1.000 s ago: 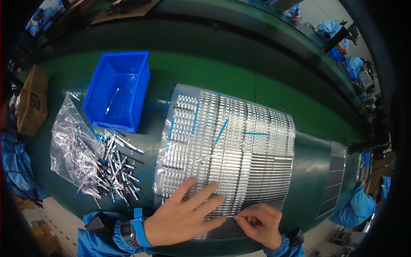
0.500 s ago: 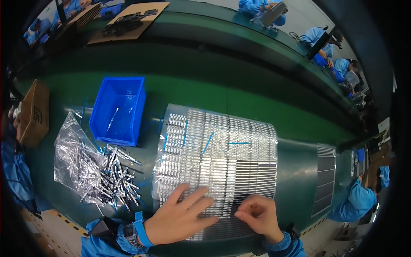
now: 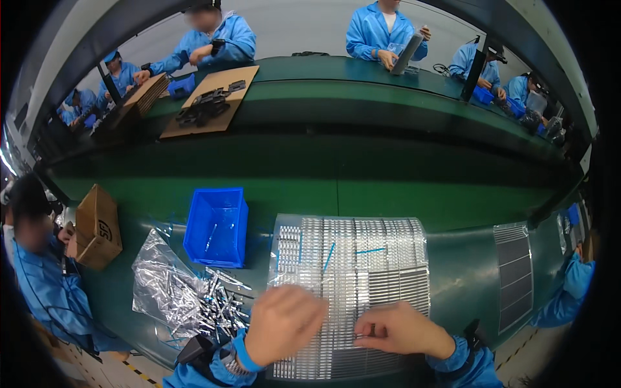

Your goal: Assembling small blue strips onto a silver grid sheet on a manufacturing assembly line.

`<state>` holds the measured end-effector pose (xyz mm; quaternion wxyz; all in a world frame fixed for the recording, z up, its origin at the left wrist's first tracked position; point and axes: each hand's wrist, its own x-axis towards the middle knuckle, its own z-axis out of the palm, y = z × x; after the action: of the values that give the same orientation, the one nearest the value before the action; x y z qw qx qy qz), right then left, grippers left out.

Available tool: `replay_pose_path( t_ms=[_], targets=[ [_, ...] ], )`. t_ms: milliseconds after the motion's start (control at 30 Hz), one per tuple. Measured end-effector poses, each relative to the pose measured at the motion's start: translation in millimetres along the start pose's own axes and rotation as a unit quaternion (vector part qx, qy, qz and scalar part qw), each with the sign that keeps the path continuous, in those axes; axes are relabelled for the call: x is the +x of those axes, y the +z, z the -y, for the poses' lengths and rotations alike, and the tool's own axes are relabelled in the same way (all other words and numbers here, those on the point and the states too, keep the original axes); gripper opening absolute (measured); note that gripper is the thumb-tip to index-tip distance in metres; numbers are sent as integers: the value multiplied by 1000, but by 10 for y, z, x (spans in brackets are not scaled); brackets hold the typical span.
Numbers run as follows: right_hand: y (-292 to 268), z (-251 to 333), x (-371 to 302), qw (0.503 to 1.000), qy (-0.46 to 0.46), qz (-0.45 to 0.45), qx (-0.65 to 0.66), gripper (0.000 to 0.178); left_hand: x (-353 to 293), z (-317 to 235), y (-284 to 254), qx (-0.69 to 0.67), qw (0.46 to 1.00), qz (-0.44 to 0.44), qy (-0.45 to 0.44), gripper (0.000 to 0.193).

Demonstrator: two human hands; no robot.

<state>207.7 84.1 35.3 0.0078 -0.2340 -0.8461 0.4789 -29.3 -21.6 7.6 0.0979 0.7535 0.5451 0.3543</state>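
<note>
A wide clear-edged sheet [image 3: 362, 362] lies in front of me, covered with rows of small silvery strips and several dark lined bands. Over its left part hovers my left hand [image 3: 284, 323], fingers curled in and smeared by motion, so what it holds cannot be seen. My right hand [image 3: 404, 330] is closed in a pinch low over the sheet's right part; whatever sits between thumb and forefinger is hidden. Two thin blue strips [image 3: 330, 257] rest on top of the rows. Left of the sheet is a loose pile of metallic strips [image 3: 223, 307], partly spilling from a clear plastic bag [image 3: 152, 278].
A blue bin [image 3: 240, 226] with a strip inside stands behind the pile. A cardboard box [image 3: 100, 229] is at the left, beside a seated co-worker [image 3: 48, 271]. Another dark banded sheet [image 3: 514, 278] lies right. More co-workers [image 3: 388, 32] work across a raised far bench [image 3: 304, 71].
The view has tilted up, showing more of the far bench. My left hand has lifted from spread fingers on the sheet to a curled, blurred pose. My right hand keeps its pinch.
</note>
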Motion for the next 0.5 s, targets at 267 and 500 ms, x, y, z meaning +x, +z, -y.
replay_pose_path(
  t_ms=[267, 500],
  targets=[
    [28, -342, 81, 979, -33, -197, 43, 12, 311, 113, 241, 150, 981, -54, -112, 5],
    [36, -369, 63, 969, -53, -235, 62, 11, 379, 142, 298, 177, 977, -62, -103, 13]
  ],
)
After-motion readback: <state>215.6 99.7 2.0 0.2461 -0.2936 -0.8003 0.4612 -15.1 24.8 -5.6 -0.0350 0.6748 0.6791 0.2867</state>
